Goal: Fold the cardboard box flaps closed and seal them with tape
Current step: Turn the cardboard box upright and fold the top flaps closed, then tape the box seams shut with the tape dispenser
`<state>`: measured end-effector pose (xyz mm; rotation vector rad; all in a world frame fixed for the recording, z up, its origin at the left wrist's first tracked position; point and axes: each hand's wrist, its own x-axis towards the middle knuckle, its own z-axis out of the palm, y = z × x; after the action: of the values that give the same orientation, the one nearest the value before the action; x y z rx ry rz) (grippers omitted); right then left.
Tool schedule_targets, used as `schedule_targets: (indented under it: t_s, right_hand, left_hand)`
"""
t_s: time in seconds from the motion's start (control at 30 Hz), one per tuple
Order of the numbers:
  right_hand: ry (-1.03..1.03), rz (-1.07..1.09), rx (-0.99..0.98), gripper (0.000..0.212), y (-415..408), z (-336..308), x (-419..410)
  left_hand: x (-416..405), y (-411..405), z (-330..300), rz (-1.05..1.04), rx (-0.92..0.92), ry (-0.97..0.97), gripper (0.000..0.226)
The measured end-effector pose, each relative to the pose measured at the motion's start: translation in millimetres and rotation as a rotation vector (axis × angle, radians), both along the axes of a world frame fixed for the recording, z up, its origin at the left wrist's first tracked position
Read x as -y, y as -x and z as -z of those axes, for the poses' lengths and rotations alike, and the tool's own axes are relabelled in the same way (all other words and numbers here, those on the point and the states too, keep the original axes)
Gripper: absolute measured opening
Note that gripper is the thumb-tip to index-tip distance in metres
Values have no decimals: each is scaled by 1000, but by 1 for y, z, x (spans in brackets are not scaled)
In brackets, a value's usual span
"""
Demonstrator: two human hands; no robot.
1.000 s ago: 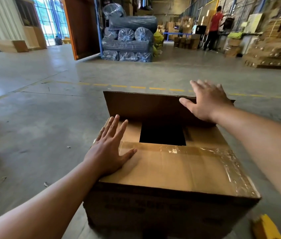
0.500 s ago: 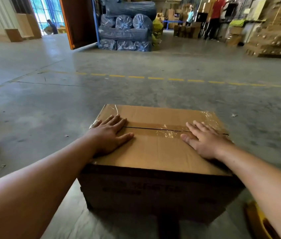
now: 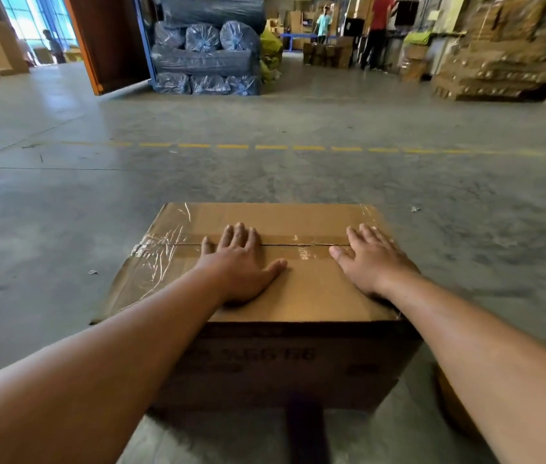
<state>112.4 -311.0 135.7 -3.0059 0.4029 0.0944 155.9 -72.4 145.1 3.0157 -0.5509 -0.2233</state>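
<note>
Closed cardboard box [image 3: 298, 296] on bare concrete floor [image 3: 265, 175], open room all around; left hand [image 3: 241, 266] and right hand [image 3: 372, 262] pressed flat, fingers spread, holding nothing, across taped seam [image 3: 298, 244].

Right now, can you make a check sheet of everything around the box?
Surface: grey concrete floor, yellow dashed line.
Job's things: box, flaps shut, seam showing; old clear tape crinkled at left; no tape roll seen.
Clutter: small scraps on floor.
Hands: left hand and right hand flat on the top.
Cables: nothing seen.
Surroundings: wrapped rolls, cardboard stacks, people far off.
</note>
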Motion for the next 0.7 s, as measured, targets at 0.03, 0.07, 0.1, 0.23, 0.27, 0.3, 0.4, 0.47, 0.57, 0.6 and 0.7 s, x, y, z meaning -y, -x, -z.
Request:
schedule_targets:
  t_s: [0.03, 0.07, 0.1, 0.23, 0.27, 0.3, 0.4, 0.47, 0.57, 0.6, 0.7]
  right_hand:
    - [-17, -24, -9, 73, 2, -3, 2]
    - [-38, -61, -24, 71, 6, -8, 6]
    - [-65, -100, -38, 69, 12, -13, 12]
    - [-252, -86, 56, 67, 51, -25, 55]
    - [-332, -13, 116, 67, 63, -20, 68]
    - [-388, 75, 173, 66, 74, -10, 83]
    - [-329, 278, 111, 60, 106, 43, 130]
    - [-269, 329, -80, 55, 125, 83, 154]
    - [-211, 368, -248, 43, 143, 125, 168]
    - [-185, 374, -268, 42, 145, 134, 168]
    - [-101, 350, -308, 47, 142, 161, 170]
  left_hand:
    - [19, 5, 0, 60, 5, 11, 98]
    - [36, 7, 0, 94, 7, 14, 95]
    - [52, 8, -2, 111, 4, 12, 93]
    - [105, 8, -10, 174, -4, -5, 91]
    - [115, 9, -10, 207, -5, -1, 91]
    - [123, 12, -9, 239, -5, 5, 92]
    - [131, 15, 4, 265, 22, 15, 95]
    - [130, 14, 11, 249, 46, 24, 97]
    - [130, 12, 12, 241, 55, 18, 98]
    - [130, 12, 12, 241, 59, 15, 98]
    - [129, 11, 14, 241, 68, 11, 98]
